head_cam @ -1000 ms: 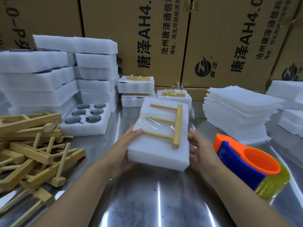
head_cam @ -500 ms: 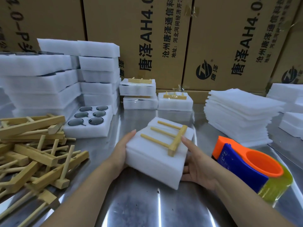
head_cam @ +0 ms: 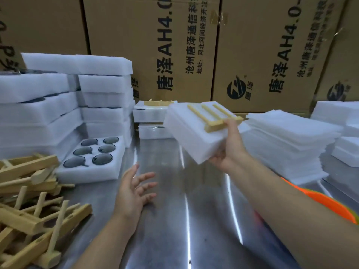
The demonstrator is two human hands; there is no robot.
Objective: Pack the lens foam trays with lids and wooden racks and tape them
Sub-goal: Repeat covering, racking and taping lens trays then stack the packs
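Right hand (head_cam: pixel 231 146) grips packed foam tray (head_cam: pixel 190 133) at near right corner, thumb over wooden rack (head_cam: pixel 211 117) on top. We note tray raised off table (head_cam: pixel 194 210), tilted, in front of finished packs (head_cam: pixel 151 117). Left hand (head_cam: pixel 134 193) spread, fingers loose, holds nothing, low over table. We log uncovered lens tray (head_cam: pixel 93 164) at left, beside loose racks (head_cam: pixel 29 200).

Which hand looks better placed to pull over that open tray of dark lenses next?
Probably the left. The left hand hovers open and free just beside the open lens tray, while the right hand holds the packed foam bundle up in the air, farther right.
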